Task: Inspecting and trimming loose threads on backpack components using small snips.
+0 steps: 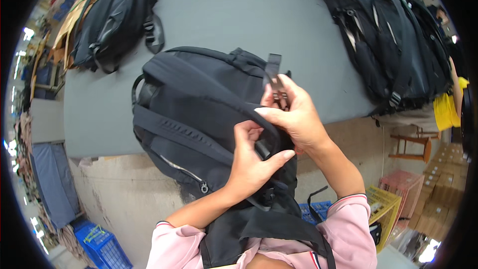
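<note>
A black backpack [194, 89] lies at the near edge of the grey table, its padded shoulder straps facing up. My right hand [298, 114] is closed on a dark buckle [280, 98] near the bag's right end, and a short webbing tail [273, 62] sticks up past the fingers. Just below it, my left hand [251, 162] has its fingers curled at a black strap [264, 148], with the thumb stretched out to the right. Part of the strap is hidden behind the fingers. A zipper pull [204, 187] hangs at the bag's near side, left of my left wrist.
Another black backpack [119, 20] rests on the grey table [239, 10] at the far left, beside brown paper. More black backpacks [388, 40] are piled at the right, where a person in yellow [448, 107] stands. Below are a wooden stool [411, 144], plastic crates [383, 209] and cartons [440, 189].
</note>
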The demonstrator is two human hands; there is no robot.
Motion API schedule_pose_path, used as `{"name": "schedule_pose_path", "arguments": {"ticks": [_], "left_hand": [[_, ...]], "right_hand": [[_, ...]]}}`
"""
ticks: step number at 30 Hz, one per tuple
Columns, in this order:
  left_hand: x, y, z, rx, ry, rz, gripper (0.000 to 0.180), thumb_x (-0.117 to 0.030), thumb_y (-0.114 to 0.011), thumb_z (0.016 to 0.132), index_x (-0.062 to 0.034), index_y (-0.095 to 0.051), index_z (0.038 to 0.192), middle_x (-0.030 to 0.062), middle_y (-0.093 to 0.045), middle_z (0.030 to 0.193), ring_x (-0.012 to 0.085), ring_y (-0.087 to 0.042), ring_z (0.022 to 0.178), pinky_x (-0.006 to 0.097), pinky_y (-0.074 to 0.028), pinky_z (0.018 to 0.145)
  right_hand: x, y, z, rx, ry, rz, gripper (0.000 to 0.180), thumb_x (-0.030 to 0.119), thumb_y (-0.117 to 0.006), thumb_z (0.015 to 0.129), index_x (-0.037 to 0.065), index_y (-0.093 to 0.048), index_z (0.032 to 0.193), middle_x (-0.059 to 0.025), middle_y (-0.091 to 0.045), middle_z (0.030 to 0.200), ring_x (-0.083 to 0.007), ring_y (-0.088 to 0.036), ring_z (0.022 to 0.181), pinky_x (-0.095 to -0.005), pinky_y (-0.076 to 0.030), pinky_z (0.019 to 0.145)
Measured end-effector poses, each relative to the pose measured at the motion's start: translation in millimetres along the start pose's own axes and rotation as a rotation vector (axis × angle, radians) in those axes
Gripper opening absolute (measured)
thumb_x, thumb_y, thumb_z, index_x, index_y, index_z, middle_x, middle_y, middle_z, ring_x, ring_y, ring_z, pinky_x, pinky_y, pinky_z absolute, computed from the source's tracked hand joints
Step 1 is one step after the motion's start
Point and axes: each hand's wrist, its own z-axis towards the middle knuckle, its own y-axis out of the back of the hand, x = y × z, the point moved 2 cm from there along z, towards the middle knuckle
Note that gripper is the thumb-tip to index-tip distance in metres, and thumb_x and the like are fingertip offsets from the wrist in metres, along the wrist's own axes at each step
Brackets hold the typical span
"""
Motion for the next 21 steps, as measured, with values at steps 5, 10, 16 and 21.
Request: {"name": "schedule_pose_path", "arguments": {"ticks": [5,10,16,21], "left_hand": [[-13,11,9,0.047,-0.222,0.509,0.042,-0.005,-0.074,0.070,0.0000,-0.049,0.104,0.0173,-0.052,0.099,0.0265,-0.053,0.095,0.034,-0.043,0.082],[-51,-4,20,-0.043,-0.927,1.016,0.030,-0.012,-0.073,0.061,-0.0014,-0.061,0.086,0.0173,-0.050,0.119,0.0357,-0.047,0.113,0.049,-0.035,0.094],[-65,2,60,0.246,-0.996,0.946,0.016,-0.006,-0.066,0.066,-0.0027,-0.060,0.081,0.0092,-0.058,0.115,0.0241,-0.054,0.111,0.050,-0.022,0.107],[-38,19,58,0.258,-0.533,0.589,0.025,-0.022,-0.064,0.083,-0.0005,-0.062,0.095,0.0088,-0.056,0.102,0.0232,-0.048,0.101,0.040,-0.031,0.094]], "right_hand": [[-5,23,0,-0.112,0.030,-0.042,0.022,0.007,-0.071,0.076,0.010,-0.050,0.080,0.0064,-0.046,0.070,-0.0022,-0.040,0.062,-0.0186,-0.032,0.054],[5,26,-4,-0.179,0.130,0.063,0.018,0.006,-0.069,0.078,0.009,-0.052,0.083,0.0061,-0.048,0.070,-0.0013,-0.042,0.059,-0.0171,-0.030,0.048],[6,30,-2,-0.095,0.015,0.309,0.011,0.014,-0.060,0.089,0.007,-0.054,0.095,0.0028,-0.053,0.075,-0.0023,-0.044,0.058,-0.0163,-0.033,0.048],[-7,41,-23,-0.309,0.296,-0.066,0.012,0.015,-0.050,0.096,0.005,-0.054,0.101,0.0020,-0.051,0.069,-0.0018,-0.041,0.054,-0.0179,-0.033,0.047]]}}
